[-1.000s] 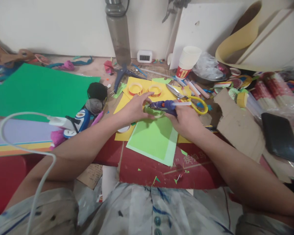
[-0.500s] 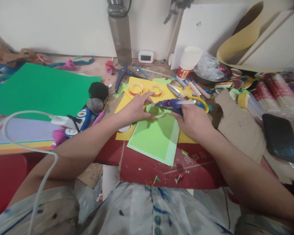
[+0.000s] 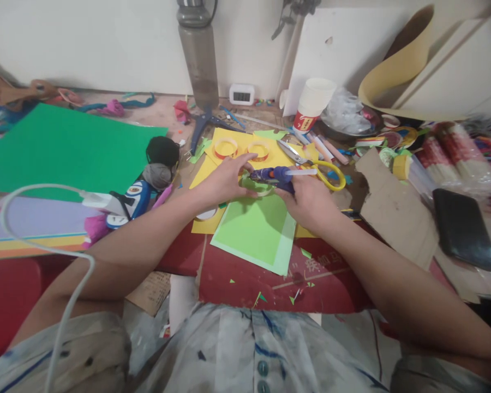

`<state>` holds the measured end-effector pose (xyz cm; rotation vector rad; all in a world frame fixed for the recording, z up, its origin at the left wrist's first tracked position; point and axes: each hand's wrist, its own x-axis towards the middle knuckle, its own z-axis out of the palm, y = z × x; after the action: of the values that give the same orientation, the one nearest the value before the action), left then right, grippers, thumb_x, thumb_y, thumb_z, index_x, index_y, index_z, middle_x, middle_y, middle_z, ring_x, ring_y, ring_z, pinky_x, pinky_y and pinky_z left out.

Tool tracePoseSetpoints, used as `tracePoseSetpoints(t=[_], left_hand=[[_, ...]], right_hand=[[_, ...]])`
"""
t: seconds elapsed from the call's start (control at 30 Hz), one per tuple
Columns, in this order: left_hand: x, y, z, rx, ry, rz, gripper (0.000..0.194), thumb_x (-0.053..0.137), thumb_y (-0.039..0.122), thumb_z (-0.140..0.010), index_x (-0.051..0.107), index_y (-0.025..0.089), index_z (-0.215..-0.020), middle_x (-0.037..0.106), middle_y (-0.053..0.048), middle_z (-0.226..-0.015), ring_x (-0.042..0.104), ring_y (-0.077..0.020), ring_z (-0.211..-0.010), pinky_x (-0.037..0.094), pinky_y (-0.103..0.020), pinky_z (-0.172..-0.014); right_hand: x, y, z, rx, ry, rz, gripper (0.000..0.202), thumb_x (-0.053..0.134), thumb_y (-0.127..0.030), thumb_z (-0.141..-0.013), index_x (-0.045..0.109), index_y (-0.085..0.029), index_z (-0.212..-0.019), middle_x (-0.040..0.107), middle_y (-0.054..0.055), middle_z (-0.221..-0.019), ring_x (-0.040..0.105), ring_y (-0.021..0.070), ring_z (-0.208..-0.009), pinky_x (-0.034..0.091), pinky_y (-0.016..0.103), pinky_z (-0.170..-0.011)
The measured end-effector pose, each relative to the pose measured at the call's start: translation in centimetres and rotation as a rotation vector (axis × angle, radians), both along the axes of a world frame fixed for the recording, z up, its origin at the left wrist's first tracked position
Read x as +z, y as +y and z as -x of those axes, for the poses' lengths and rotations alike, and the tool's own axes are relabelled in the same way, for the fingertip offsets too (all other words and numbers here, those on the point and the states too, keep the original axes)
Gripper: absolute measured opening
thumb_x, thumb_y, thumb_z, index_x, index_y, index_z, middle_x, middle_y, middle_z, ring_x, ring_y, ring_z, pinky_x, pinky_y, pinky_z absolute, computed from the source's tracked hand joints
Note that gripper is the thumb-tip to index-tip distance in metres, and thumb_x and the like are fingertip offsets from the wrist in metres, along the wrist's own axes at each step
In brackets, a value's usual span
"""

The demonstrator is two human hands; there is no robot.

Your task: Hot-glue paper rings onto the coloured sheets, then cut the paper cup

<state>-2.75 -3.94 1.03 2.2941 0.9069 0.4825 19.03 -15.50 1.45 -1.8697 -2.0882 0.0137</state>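
My left hand (image 3: 228, 179) holds a pale paper ring (image 3: 264, 191) by its left side, thumb below and fingers above. A blue glue gun (image 3: 284, 176) with a white glue stick at its back is gripped in my right hand (image 3: 309, 199), its nozzle at the ring near my left fingers. Beneath lies a light green sheet (image 3: 256, 232) over yellow paper (image 3: 207, 174). Two yellow-and-red rings, a left one (image 3: 226, 156) and a right one (image 3: 258, 158), sit behind my left hand. Scissors with yellow handles (image 3: 331, 183) lie beyond my right hand.
Green paper (image 3: 69, 147) and black yarn (image 3: 162, 150) lie left. Behind stand a grey bottle (image 3: 200, 65), a small clock (image 3: 242, 95) and paper cups (image 3: 314, 103). At right are torn cardboard (image 3: 396, 213) and a black phone (image 3: 465, 229). A white cable (image 3: 71, 305) crosses my left arm.
My right hand and the glue gun have moved left, bringing the nozzle nearer my left fingers. More of the scissors' yellow handles shows. The whole view has shifted slightly.
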Motion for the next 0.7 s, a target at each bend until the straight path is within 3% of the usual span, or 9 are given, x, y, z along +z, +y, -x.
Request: tracePoseSetpoints(t=[0.23, 0.7], left_hand=[[0.0, 0.1, 0.0, 0.006, -0.012, -0.002, 0.099, 0.093, 0.038, -0.067, 0.053, 0.023, -0.157, 0.074, -0.011, -0.129, 0.065, -0.032, -0.122, 0.047, -0.048, -0.112], [0.1, 0.0, 0.0, 0.012, -0.011, 0.03, 0.101, 0.094, 0.032, -0.066, 0.053, 0.022, -0.158, 0.072, -0.012, -0.131, 0.065, -0.0323, -0.124, 0.048, -0.049, -0.113]], right_hand=[[0.4, 0.4, -0.1, 0.029, 0.081, 0.093, 0.025, 0.054, -0.037, -0.102, 0.066, -0.016, -0.11, 0.077, 0.022, -0.106, 0.073, 0.0372, -0.098, 0.055, 0.045, -0.082], [1.1, 0.4, -0.4, 0.055, 0.19, 0.13, 0.033, 0.061, -0.033, -0.097, 0.065, -0.014, -0.124, 0.078, 0.021, -0.115, 0.074, 0.0369, -0.105, 0.054, 0.042, -0.083]])
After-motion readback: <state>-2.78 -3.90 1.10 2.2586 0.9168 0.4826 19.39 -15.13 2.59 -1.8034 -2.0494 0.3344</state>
